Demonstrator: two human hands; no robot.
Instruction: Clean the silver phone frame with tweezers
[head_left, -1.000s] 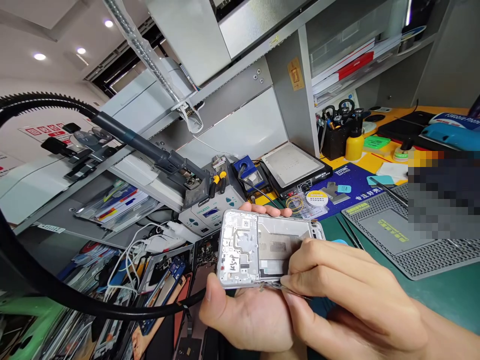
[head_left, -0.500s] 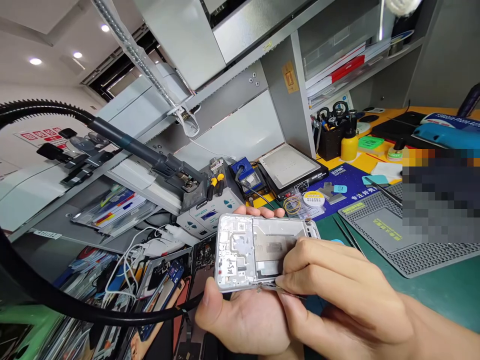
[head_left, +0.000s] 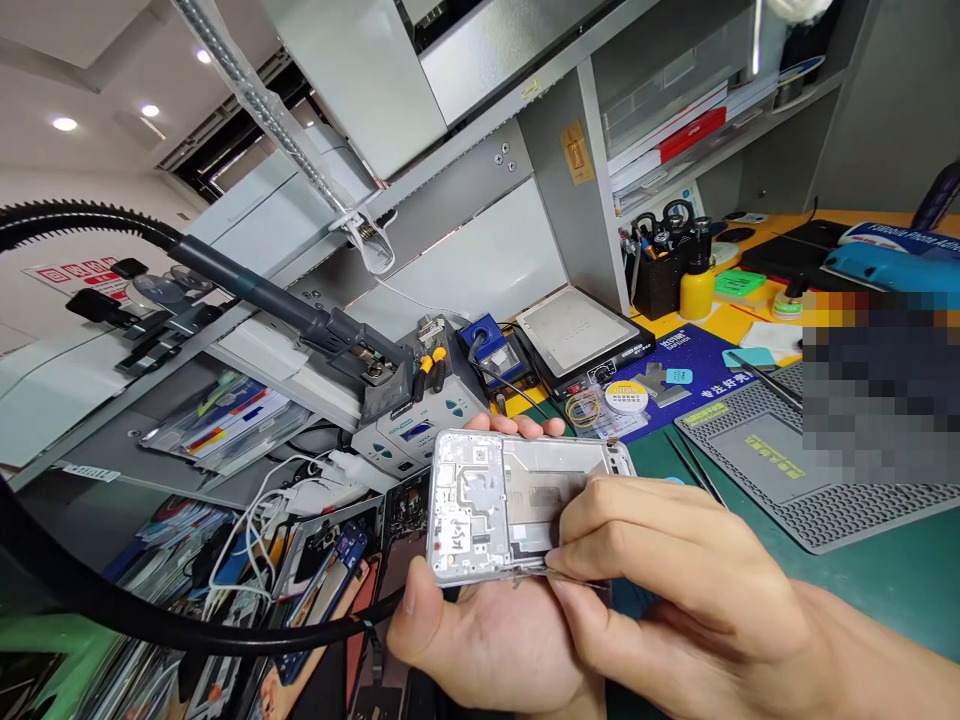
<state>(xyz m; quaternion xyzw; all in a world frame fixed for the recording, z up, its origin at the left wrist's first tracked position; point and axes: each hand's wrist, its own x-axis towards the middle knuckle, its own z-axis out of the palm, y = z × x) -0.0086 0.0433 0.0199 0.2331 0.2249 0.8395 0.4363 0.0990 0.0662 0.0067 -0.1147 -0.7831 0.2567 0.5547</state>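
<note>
A silver phone frame (head_left: pixel 472 500), stripped of its inner parts, lies tilted in my left hand (head_left: pixel 502 645). The thumb presses at its lower left corner, and fingertips show over the far edge. Handwritten marks sit on its bare metal plate. My right hand (head_left: pixel 675 570) leans over the frame's right part, with thumb and fingers pinched at the near long edge. Between them runs a thin dark strip (head_left: pixel 592 582) along that edge; its kind is too small to make out. The right fingers hide part of the frame's right end.
Tweezers (head_left: pixel 694 465) lie on the green mat beside a perforated grey tray (head_left: pixel 757 460). Behind stand a flat heating plate (head_left: pixel 577 330), a hot-air station (head_left: pixel 416 435) and a yellow bottle (head_left: pixel 697 290). A black hose (head_left: pixel 187 625) loops across the left; phone parts (head_left: pixel 330 570) stand below.
The right fingers have shifted slightly left along the frame's near edge. The left hand keeps its hold, and the whole view has moved a little.
</note>
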